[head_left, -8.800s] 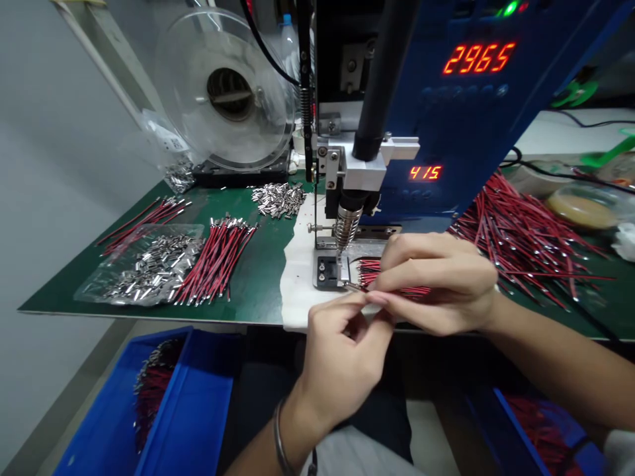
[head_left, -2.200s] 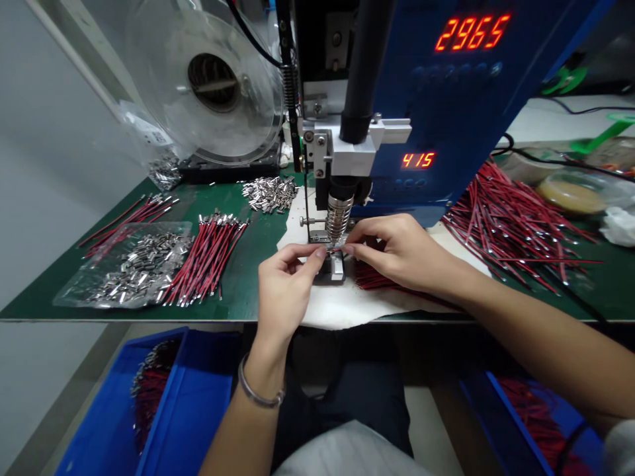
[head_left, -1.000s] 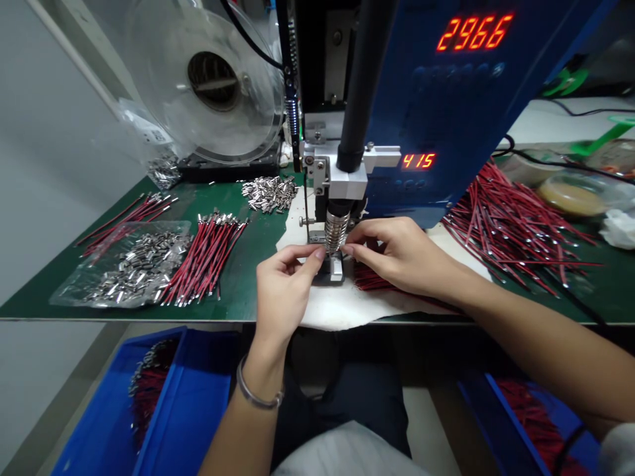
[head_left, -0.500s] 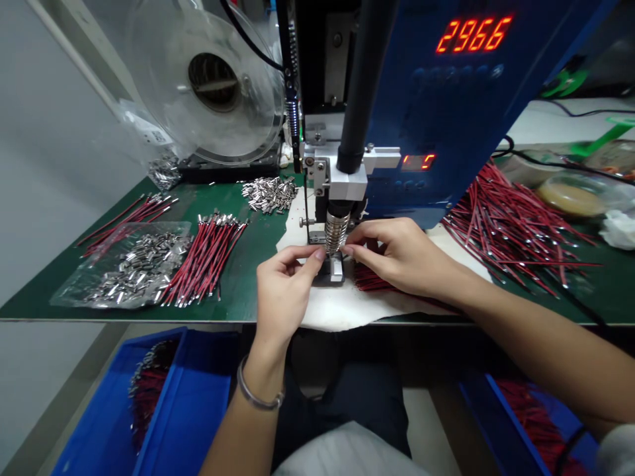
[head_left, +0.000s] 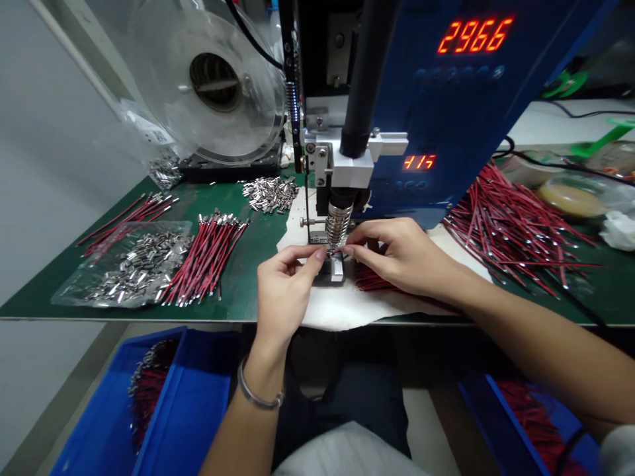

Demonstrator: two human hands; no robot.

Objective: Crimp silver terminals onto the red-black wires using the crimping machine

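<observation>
Bare left hand (head_left: 284, 291) and right hand (head_left: 397, 254) flank silver spring-coiled tool (head_left: 338, 225).
Fingers (head_left: 315, 260) pinch narrowly at its seven and five o'clock; held item unclear.

Metal bangle (head_left: 256, 399), pale shirt (head_left: 347, 455)

From my remote seat I see the bangle silver-grey and knob-ended, behind the left hand (head_left: 284, 291). The shirt hangs over dark trousers (head_left: 350, 396); a light, blurred sleeve (head_left: 618, 451) tops the right forearm (head_left: 526, 330).

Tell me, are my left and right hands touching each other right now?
Apart. The head view shows a gap between the fingertips of the left hand and right hand, near the coiled spring.
</observation>
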